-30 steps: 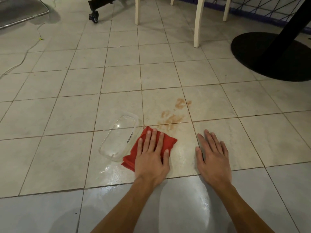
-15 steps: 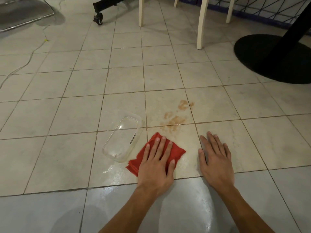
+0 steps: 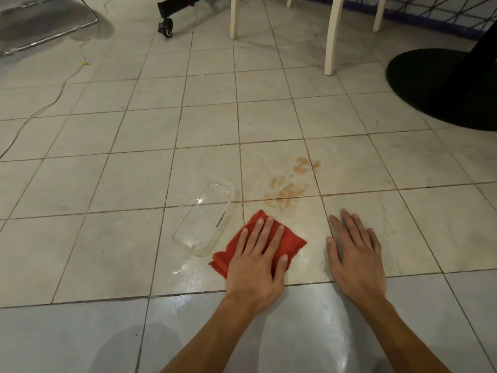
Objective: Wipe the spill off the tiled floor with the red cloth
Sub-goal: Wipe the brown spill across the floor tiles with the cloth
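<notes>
- The spill (image 3: 287, 189), a patch of orange-brown smears on the pale square-tiled floor (image 3: 121, 238), straddles a grout line. It looks untouched: the blotches keep distinct shapes, and I can make out no drag marks through them.
- The folded red cloth (image 3: 294, 240) lies flat on the floor just on the near side of the spill. Its far corner is close to the lowest smears but not on them.
- The left hand (image 3: 258, 254) presses down on the cloth with straight, spread fingers (image 3: 265, 230). It grips nothing and only pins the cloth under palm and fingers.
- The right hand (image 3: 355, 254) lies flat on bare tile to the near right of the spill, fingers straight and slightly fanned, holding nothing. It looks like a prop for the person's weight.
- A clear, rounded-rectangular plastic container (image 3: 204, 219) lies to the near left of the spill, just beside the cloth. Whether the two touch I cannot tell.
- A wet sheen (image 3: 188, 267) shows on the tile nearer than the spill, by the cloth's near-left edge, so some liquid there may want wiping too.
- Well beyond the spill stand cream-white furniture legs (image 3: 332, 36) and a black castor wheel (image 3: 166, 26). A round black base (image 3: 435, 84) sits far off to its right.
- On progress, the cloth is placed and under pressure, but wiping of the stain itself appears not to have started.
- What is left is to push the cloth forward over the smears, probably in several passes. The grout line needs care, since colour may lodge there.
</notes>
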